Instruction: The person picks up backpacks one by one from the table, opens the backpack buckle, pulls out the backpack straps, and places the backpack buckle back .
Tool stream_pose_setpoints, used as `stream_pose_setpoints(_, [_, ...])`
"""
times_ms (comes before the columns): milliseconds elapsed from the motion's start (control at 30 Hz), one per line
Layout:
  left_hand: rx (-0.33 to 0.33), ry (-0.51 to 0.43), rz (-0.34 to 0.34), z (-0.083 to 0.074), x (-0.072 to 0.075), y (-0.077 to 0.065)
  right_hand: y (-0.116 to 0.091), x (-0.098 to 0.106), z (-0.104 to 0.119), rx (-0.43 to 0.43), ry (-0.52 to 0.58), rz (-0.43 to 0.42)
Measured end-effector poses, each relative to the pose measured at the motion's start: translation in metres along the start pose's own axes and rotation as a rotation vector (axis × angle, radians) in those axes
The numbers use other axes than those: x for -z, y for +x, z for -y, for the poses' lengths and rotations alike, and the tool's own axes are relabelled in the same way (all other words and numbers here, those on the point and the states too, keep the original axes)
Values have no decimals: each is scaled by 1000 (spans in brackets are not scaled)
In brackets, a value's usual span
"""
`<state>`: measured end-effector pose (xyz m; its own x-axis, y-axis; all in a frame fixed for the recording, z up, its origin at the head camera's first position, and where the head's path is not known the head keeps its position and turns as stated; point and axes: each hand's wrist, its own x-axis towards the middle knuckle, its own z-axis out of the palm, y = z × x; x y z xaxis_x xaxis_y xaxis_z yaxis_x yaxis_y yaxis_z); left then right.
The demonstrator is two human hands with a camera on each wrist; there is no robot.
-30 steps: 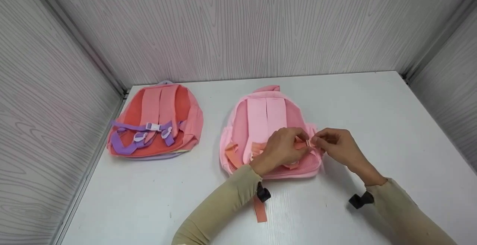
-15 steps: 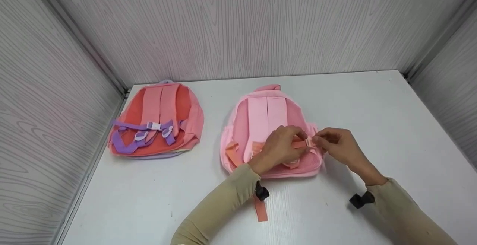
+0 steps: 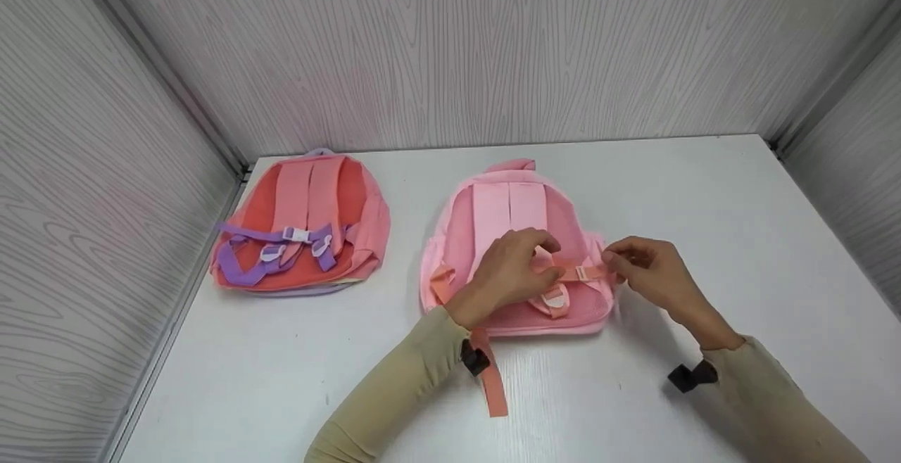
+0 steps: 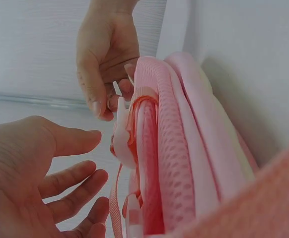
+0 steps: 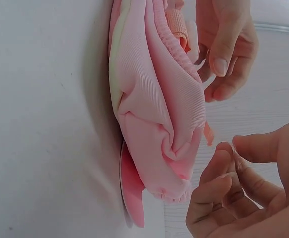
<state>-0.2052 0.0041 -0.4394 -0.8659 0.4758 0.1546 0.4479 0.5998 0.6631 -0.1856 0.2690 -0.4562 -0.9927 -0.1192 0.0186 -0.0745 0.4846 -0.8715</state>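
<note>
A pink backpack lies with its shoulder-strap side up in the head view. An orange strap runs across its lower right, with a pale buckle on it. My left hand is left of the buckle; the left wrist view shows its fingers spread and holding nothing. My right hand hovers by the strap's right end. Its thumb and index fingertips nearly meet in the right wrist view, just off an orange strap end, with nothing seen between them.
A coral backpack with purple straps lies at the table's left. A loose orange strap end hangs from the pink backpack onto the white table. Grey wood-grain panels stand at the back and sides.
My left hand has let go of the strap by the buckle and shifted left, its fingers parting. The buckle now lies in view on the strap. My right hand has moved slightly right.
</note>
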Motion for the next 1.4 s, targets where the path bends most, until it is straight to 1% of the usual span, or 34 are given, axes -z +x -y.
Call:
stream_pose_setpoints(100, [16,-34,-3,4,8,-6,0,1,-1,-8,-1,5])
stream_pose_setpoints(200, [42,-61,1,10,17,-12,-2,2,-4,2,6,11])
stream_pose_setpoints(333, [77,-95,-5,22,32,-26,-5,5,-7,20,-11,31])
stream_pose_setpoints(467, [62,-116,-47,38,48,-40,-9,7,-10,33,-46,48])
stream_pose_setpoints(533, [48,-118,-70,47,54,-45,-11,7,-12,36,-54,50])
stream_pose_setpoints(600, [50,-122,-92,54,59,-51,-12,7,-14,41,-59,50])
stream_pose_setpoints(833, [142,-107,-128,71,74,-68,-18,2,-22,83,-58,41])
stream_pose_setpoints(1033, [190,-87,-163,82,81,-83,-20,0,-26,64,-33,41])
stream_pose_setpoints(1133, [209,-87,-171,86,81,-90,-21,0,-27,40,-30,38])
stream_pose_setpoints(1300, [217,-99,-184,94,80,-102,-24,1,-29,7,-27,47])
stream_pose_setpoints(1400, [235,-108,-176,99,78,-109,-25,1,-29,3,-21,58])
